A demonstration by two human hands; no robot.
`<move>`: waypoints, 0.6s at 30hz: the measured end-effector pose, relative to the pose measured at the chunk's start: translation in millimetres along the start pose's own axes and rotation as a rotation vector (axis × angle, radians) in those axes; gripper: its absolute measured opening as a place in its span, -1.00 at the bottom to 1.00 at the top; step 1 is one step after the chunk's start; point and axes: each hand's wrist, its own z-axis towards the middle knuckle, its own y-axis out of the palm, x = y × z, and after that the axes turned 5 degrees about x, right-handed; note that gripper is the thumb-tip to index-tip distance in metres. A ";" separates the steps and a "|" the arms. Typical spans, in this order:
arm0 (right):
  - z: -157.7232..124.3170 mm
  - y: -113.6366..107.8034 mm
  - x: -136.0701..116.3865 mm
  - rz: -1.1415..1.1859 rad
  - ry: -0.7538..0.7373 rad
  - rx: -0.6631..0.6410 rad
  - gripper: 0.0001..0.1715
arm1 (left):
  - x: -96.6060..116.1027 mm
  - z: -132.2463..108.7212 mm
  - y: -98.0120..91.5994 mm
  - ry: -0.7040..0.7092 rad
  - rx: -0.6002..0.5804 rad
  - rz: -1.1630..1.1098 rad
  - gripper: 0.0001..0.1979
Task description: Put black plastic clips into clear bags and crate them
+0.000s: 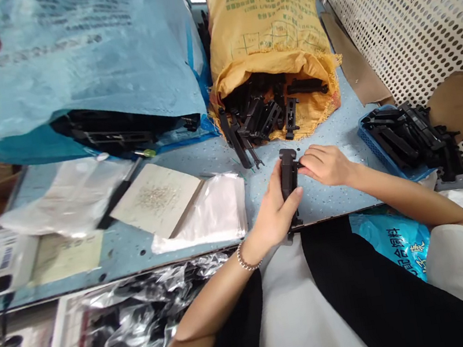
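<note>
Facing a yellow sack (265,10), left fingers (276,183) clasp, right fingers (312,161) pinch a black part (288,175).

Left hand (276,208) grips black part (288,173) near yellow sack (264,21).

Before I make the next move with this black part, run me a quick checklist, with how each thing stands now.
1. Black part secure: ok, the left grip is wrapped around it.
2. Right grip at the part: ok, its fingertips are at the part's right side.
3. Anything pinched by those fingertips: cannot tell, too small to make out.
4. Yellow sack open: ok, its mouth faces the hands, with black pieces inside.
5. All pieces inside the sack: not ok, some stick out onto the table.
6. Blue basket contents within the rim: not ok, pieces overhang its right side.
</note>
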 end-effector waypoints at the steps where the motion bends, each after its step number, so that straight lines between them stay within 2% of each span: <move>1: -1.9 7.2 0.7 0.092 0.074 0.020 -0.35 | 0.6 -0.9 1.7 0.017 0.022 0.058 -0.21; 4: -7.0 22.5 1.1 0.259 0.214 -0.044 -0.25 | -0.9 -1.9 0.7 0.054 0.065 0.184 -0.17; 6: -7.8 20.7 -0.1 0.249 0.204 -0.109 -0.26 | -3.6 -1.2 -4.6 0.061 0.053 0.167 -0.19; 11: -3.0 -1.7 -2.8 -0.196 -0.141 0.016 -0.48 | -5.2 0.1 -14.3 0.005 -0.008 -0.004 -0.29; 13: -1.6 -0.1 -1.1 -0.220 -0.167 0.007 -0.46 | -4.1 -1.0 -12.2 -0.010 -0.013 -0.019 -0.28; 16: -1.7 15.1 3.2 0.069 0.043 0.027 -0.38 | -6.1 -1.3 -7.4 0.005 0.029 0.004 -0.22; 18: -3.2 25.1 4.3 0.290 0.208 -0.007 -0.33 | -10.8 1.9 -7.4 0.016 0.056 0.005 -0.21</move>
